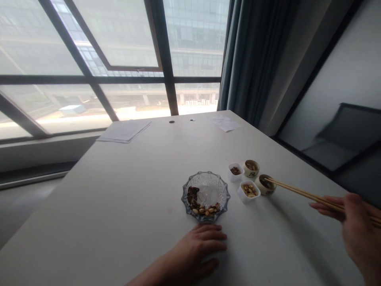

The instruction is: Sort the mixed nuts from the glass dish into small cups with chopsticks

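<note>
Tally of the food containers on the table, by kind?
Glass dish: 1
White square cups: 2
Round ceramic cups: 2
Total: 5

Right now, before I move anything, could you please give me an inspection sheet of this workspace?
Surface: white table, two small round holes near its far edge.
Things: glass dish holding peanuts and dark pieces; white square tub of peanuts; white square tub of dark pieces; ceramic cup of nuts; second ceramic cup.
Clutter: paper stack and loose sheet, far end.
Hands: left hand open, flat on the table, right by the dish; right hand grips wooden chopsticks, tips at the second cup's mouth.
Cables: nothing seen.
Surroundings: large window, dark curtain.
</note>
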The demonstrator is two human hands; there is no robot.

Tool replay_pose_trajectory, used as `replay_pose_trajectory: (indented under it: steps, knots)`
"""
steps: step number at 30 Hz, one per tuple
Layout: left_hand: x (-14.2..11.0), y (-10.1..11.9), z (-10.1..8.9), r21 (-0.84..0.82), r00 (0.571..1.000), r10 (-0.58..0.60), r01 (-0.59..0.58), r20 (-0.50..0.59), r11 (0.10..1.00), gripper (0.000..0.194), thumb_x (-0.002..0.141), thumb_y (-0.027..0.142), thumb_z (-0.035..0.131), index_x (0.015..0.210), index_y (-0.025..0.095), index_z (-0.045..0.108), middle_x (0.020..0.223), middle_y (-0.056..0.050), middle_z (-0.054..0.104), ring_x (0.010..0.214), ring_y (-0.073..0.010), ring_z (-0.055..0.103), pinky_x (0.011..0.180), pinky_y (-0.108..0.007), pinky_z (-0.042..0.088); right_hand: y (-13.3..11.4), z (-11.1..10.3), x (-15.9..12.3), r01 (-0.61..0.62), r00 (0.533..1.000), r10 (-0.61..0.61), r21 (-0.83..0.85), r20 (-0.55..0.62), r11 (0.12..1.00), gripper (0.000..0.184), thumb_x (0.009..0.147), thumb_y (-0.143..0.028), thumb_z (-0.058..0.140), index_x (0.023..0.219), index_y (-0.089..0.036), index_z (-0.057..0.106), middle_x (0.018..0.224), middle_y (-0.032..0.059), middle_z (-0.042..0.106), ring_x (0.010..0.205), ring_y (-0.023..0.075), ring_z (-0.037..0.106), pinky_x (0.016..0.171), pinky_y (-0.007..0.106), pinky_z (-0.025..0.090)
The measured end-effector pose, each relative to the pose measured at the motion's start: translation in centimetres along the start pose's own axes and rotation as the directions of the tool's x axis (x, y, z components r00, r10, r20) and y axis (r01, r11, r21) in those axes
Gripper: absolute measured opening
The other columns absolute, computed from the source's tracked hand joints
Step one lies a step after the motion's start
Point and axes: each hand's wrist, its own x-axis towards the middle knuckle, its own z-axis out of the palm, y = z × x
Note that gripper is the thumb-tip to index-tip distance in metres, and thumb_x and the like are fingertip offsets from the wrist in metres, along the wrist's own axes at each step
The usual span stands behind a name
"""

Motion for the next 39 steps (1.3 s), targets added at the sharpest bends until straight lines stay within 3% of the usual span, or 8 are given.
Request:
replay_pose_trajectory:
  steps: [4,9,12,14,18,20,23,39]
  knots:
    - [0.1,0.0,0.0,0.015,1.0,0.003,-0.003,-0.004,1.0,0.046,0.088,0.017,0.07,0.133,0.029,0.067,0.146,-0.004,0.069,0.143,-0.0285,0.056,0.122,-0.043,0.044,0.3,0.7,0.6,-0.092,0.99,0.099,0.073,-0.104,0.993,0.04,0.094,-0.061,0.068,0.083,-0.023,0.073,0.07,0.0057,0.077,0.06,0.0254,0.078,0.067,0.04,0.067]
    - [0.0,-0.2,0.2,0.005,1.0,0.018,-0.018,-0.014,1.0,0.045,0.089,0.018,0.07,0.133,0.028,0.068,0.147,-0.005,0.068,0.143,-0.03,0.057,0.122,-0.045,0.044,-1.7,2.0,-0.3,-0.016,0.991,0.03,0.114,-0.127,0.993,0.038,0.098,-0.056,0.066,0.084,-0.022,0.073,0.07,0.0043,0.076,0.06,0.0231,0.076,0.068,0.039,0.065]
    - [-0.1,-0.4,0.3,0.002,1.0,0.025,-0.025,-0.016,1.0,0.045,0.089,0.018,0.07,0.133,0.028,0.067,0.147,-0.005,0.068,0.143,-0.0301,0.056,0.122,-0.045,0.044,-3.3,3.2,-1.6,0.029,0.999,-0.024,0.149,-0.031,0.988,0.038,0.098,-0.056,0.065,0.087,-0.021,0.075,0.072,0.0069,0.078,0.062,0.0256,0.076,0.068,0.041,0.065]
    - [0.0,-0.4,0.3,0.003,0.999,0.032,-0.032,-0.013,0.999,0.045,0.09,0.018,0.07,0.134,0.029,0.067,0.146,-0.006,0.068,0.143,-0.0303,0.057,0.122,-0.045,0.044,-4.4,4.6,-2.6,0.016,0.988,-0.042,0.171,0.149,0.985,0.037,0.099,-0.056,0.065,0.089,-0.022,0.077,0.074,0.009,0.079,0.064,0.0263,0.076,0.066,0.039,0.065]
    - [0.0,-0.4,0.3,0.003,0.998,0.052,-0.052,-0.021,0.999,0.043,0.091,0.021,0.069,0.133,0.029,0.066,0.146,-0.007,0.069,0.143,-0.0305,0.057,0.122,-0.045,0.044,-6.5,7.9,-3.5,0.024,0.805,-0.115,0.163,0.582,0.986,0.039,0.1,-0.054,0.064,0.083,-0.023,0.079,0.073,0.0067,0.078,0.064,0.0221,0.074,0.063,0.032,0.061]
    - [0.0,-0.4,0.3,0.002,0.998,0.054,-0.054,-0.026,0.999,0.042,0.092,0.021,0.069,0.133,0.029,0.067,0.146,-0.006,0.069,0.143,-0.0304,0.057,0.122,-0.045,0.043,-7.3,9.4,-3.2,0.105,0.699,-0.143,0.098,0.701,0.99,0.045,0.102,-0.053,0.061,0.074,-0.022,0.076,0.07,0.0046,0.076,0.064,0.019,0.071,0.063,0.029,0.057]
    - [0.0,-0.4,0.3,0.001,0.999,0.047,-0.047,-0.02,0.999,0.041,0.093,0.023,0.069,0.133,0.029,0.067,0.145,-0.007,0.069,0.143,-0.0304,0.057,0.123,-0.045,0.041,-8.4,11.0,-2.5,0.175,0.61,-0.129,0.026,0.782,0.984,0.051,0.104,-0.052,0.057,0.066,-0.021,0.07,0.068,0.0033,0.073,0.065,0.0169,0.069,0.064,0.027,0.052]
    - [-0.1,-0.4,0.2,-0.015,0.999,0.048,-0.049,-0.012,0.999,0.043,0.093,0.024,0.07,0.136,0.03,0.066,0.145,-0.007,0.069,0.144,-0.0303,0.057,0.124,-0.046,0.041,-11.0,12.4,-0.5,0.351,0.374,-0.261,0.125,0.89,0.928,0.034,0.103,-0.034,0.062,0.072,-0.022,0.067,0.076,0.0002,0.068,0.071,0.0145,0.064,0.07,0.026,0.047]
